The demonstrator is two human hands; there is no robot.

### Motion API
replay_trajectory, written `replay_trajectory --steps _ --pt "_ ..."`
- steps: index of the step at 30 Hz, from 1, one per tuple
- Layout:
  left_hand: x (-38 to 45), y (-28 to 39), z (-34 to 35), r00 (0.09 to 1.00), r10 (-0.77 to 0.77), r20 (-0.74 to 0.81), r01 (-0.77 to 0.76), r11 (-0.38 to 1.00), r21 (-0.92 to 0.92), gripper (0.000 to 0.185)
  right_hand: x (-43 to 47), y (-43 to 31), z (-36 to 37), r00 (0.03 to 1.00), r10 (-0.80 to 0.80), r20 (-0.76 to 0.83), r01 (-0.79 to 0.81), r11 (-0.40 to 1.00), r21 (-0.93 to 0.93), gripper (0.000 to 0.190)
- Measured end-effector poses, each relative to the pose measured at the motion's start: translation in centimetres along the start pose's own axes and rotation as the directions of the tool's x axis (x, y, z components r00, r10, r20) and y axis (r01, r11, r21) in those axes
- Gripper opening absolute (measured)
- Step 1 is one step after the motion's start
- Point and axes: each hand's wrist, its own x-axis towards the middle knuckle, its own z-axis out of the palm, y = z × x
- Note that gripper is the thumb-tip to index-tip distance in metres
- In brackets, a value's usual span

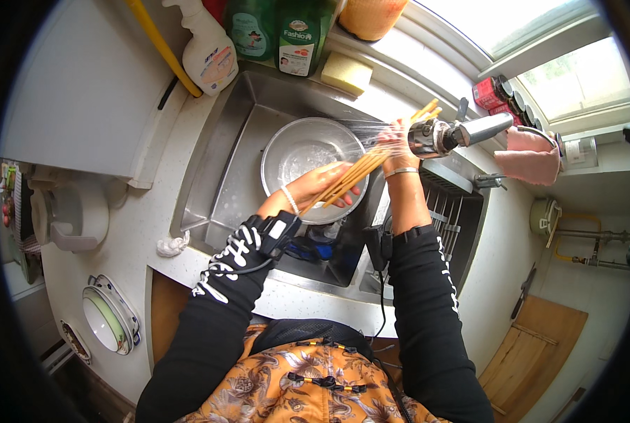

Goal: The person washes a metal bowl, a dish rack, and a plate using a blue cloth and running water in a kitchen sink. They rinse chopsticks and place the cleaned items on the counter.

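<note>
A bundle of wooden chopsticks (355,177) slants across both hands above the sink. My left hand (325,185) lies under the lower part of the bundle, its fingers curled loosely around the sticks. Higher up, my right hand (397,145) grips the bundle near its upper ends, partly hidden by the faucet head. Water sprays from the faucet head (428,138) over my right hand and the chopsticks. Below them a round clear bowl (288,132) with water in it stands in the stainless steel sink (225,180).
Behind the sink stand a white spray bottle (211,58), green bottles (299,42) and a yellow sponge (346,74). A dish rack (444,211) fills the right basin. Stacked bowls (106,320) and a crumpled white cloth (172,244) lie left. A knife (524,293) and wooden board (531,354) are right.
</note>
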Motion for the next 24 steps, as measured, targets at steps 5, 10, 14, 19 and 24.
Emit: replay_trajectory --steps 5,10,14,19,24 --pt "-3.1 -3.1 -1.5 0.936 -0.047 -0.350 -0.112 0.901 -0.420 0.043 0.4 -0.5 -1.0 0.930 -0.289 -0.225 0.239 0.945 -0.224 0.017" --pt "-0.5 -5.4 -0.5 0.811 0.018 -0.584 -0.416 0.720 -0.555 0.036 -2.1 3.1 1.9 0.956 -0.255 -0.145 0.198 0.925 -0.323 0.018" --pt "0.7 -4.8 0.0 0.786 -0.029 -0.618 -0.346 0.808 -0.477 0.032 -3.7 6.1 3.0 0.974 -0.061 -0.219 -0.027 0.926 -0.377 0.014" --pt "-2.2 -3.4 -0.2 0.931 0.155 -0.330 -0.115 0.984 0.137 0.036 -3.7 5.1 2.2 0.994 0.074 -0.077 -0.098 0.922 -0.373 0.022" --pt "-3.7 -2.2 0.6 0.992 0.011 0.125 0.055 0.856 -0.514 0.032 -5.1 4.5 1.6 0.937 0.347 0.046 -0.341 0.934 -0.105 0.029"
